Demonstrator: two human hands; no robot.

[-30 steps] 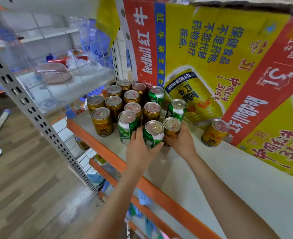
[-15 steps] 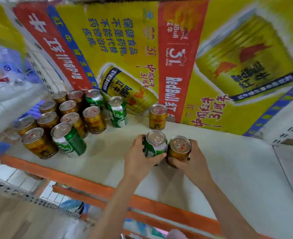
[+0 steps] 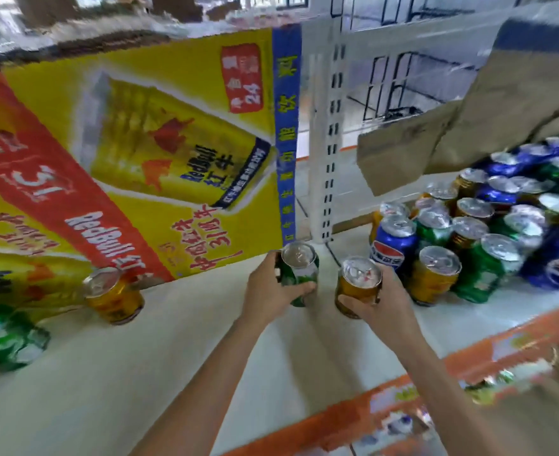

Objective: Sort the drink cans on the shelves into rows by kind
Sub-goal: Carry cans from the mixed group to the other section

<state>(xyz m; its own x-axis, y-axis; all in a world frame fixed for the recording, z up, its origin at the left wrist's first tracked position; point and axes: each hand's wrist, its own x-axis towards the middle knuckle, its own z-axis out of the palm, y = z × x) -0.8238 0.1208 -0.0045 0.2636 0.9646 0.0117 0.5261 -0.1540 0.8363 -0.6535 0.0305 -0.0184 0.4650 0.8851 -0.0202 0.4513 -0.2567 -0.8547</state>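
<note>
The left hand (image 3: 268, 291) wraps its fingers around a green can (image 3: 299, 269); the right hand (image 3: 381, 301) grips a gold can (image 3: 358, 286), both above the white shelf (image 3: 172, 357), beside mixed cans (image 3: 482, 232)

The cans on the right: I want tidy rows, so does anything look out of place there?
Yes. The cluster on the right mixes blue, green and gold cans with no rows by kind. None looks spilled or dented, though blur hides detail.
</note>
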